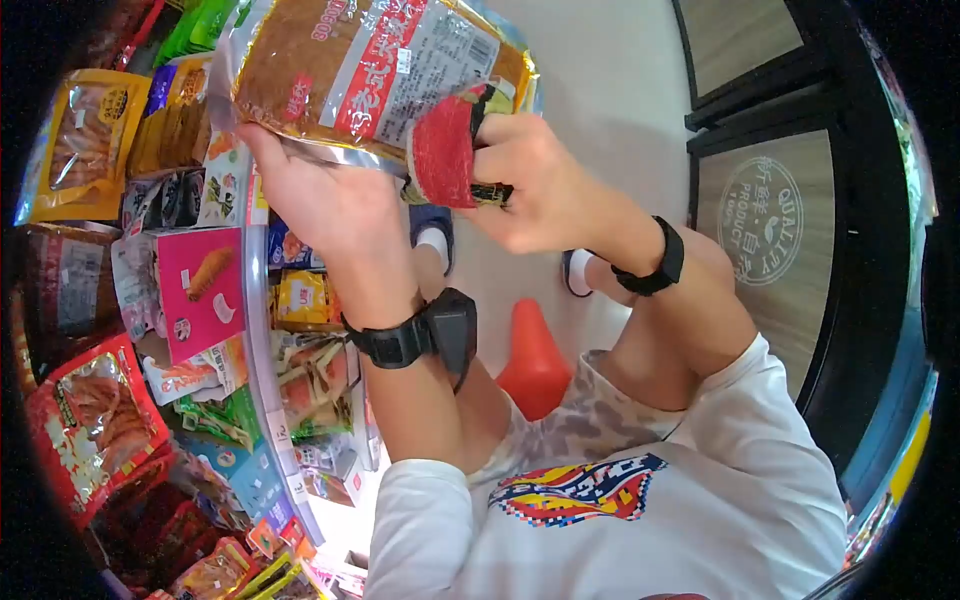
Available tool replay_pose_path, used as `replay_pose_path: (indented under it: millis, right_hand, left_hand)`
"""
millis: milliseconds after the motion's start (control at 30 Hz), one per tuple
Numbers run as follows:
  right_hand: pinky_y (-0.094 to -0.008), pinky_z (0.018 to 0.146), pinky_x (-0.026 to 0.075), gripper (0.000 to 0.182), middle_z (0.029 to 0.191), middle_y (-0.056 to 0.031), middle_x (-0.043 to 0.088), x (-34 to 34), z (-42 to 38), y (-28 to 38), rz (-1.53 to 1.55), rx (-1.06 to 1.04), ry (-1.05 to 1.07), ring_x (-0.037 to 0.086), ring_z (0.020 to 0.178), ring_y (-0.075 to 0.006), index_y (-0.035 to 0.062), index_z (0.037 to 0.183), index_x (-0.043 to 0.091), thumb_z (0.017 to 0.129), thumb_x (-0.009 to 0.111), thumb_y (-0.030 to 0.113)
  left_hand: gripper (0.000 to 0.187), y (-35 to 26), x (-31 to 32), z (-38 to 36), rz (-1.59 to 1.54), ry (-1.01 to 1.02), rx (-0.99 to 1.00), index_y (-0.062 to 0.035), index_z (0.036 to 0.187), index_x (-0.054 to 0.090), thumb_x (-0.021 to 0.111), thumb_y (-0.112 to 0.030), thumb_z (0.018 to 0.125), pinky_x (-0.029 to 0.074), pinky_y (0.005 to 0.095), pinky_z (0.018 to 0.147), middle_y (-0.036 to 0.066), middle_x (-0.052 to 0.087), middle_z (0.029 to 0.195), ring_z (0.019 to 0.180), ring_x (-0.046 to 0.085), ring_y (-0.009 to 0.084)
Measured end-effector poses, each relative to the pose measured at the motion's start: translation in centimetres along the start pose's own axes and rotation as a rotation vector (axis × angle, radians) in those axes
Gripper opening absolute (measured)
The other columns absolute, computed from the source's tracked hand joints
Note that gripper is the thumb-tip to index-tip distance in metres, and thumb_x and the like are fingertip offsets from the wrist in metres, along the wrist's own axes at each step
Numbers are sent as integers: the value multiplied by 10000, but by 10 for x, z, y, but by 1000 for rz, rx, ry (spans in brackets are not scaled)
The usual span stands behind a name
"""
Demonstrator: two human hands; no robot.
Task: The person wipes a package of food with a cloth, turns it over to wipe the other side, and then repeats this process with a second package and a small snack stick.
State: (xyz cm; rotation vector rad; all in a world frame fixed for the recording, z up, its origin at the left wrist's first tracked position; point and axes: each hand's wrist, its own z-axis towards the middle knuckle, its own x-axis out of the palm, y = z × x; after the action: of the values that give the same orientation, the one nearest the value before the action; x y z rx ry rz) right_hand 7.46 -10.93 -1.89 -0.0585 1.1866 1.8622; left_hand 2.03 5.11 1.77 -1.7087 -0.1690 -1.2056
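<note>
A large clear-and-silver food package (330, 75) with a red and white label is at the top of the view. My left hand (335, 205) holds it from below, the thumb along its near left edge. Pressed against the package's lower right part is a red cloth (443, 148) with green-black edging. My right hand (525, 175) has its fingers closed on this cloth. A black strap with a dark device is around my left wrist, and a black band is around my right wrist.
On the left, a shelf (262, 360) carries many snack packets, among them a yellow bag (88, 145) and a red bag (100, 425). A red stool (535, 365) stands between my legs. Wood-panelled cabinets (770, 215) with black frames line the right side.
</note>
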Motion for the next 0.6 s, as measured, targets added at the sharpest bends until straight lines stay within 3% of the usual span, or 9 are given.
replay_pose_path:
  millis: [233, 300, 333, 400, 533, 600]
  right_hand:
    - [-477, 667, 495, 171, 769, -199, 646, -10, 12, -14, -64, 10, -213, 627, 753, -403, 21, 884, 739, 718, 720, 53]
    - [-464, 703, 515, 191, 821, -208, 673, -17, 13, -23, -221, 77, -379, 648, 791, -402, 23, 930, 743, 743, 726, 58]
    - [-459, 706, 515, 200, 837, -208, 683, -23, 13, -26, -222, 76, -419, 653, 790, -398, 22, 943, 736, 750, 742, 72]
    - [-451, 711, 518, 197, 840, -211, 684, -28, 17, -33, -233, 91, -488, 653, 795, -405, 20, 942, 733, 754, 750, 76]
    - [-441, 721, 500, 99, 831, -208, 653, -36, 21, -30, -273, 97, -646, 636, 793, -404, -13, 901, 670, 827, 718, 33]
    - [-424, 697, 471, 110, 799, -190, 620, -39, 22, -30, -427, 132, -723, 612, 757, -376, -26, 870, 627, 882, 708, 48]
  left_hand:
    - [507, 0, -12, 5, -108, 93, -84, -92, 1494, 485, 364, -413, 1121, 367, 568, 1178, 123, 527, 1515, 1379, 510, 329]
    - [509, -2, -23, 12, -576, 538, -343, -85, 1495, 482, 366, -409, 1121, 367, 560, 1180, 121, 529, 1516, 1377, 511, 330]
    - [509, 0, -17, 9, -578, 538, -348, -85, 1495, 482, 366, -409, 1121, 367, 560, 1180, 121, 529, 1516, 1377, 511, 330]
    - [501, 4, 3, -4, -123, 119, -109, -82, 1493, 484, 391, -399, 1118, 376, 556, 1172, 116, 533, 1512, 1374, 513, 326]
    - [495, 5, 10, -9, -62, 102, -87, -80, 1489, 485, 423, -395, 1112, 381, 548, 1166, 110, 539, 1505, 1367, 516, 320]
    - [499, 2, 0, -6, -198, 360, -230, -81, 1489, 482, 454, -398, 1105, 383, 540, 1160, 106, 542, 1499, 1359, 520, 314]
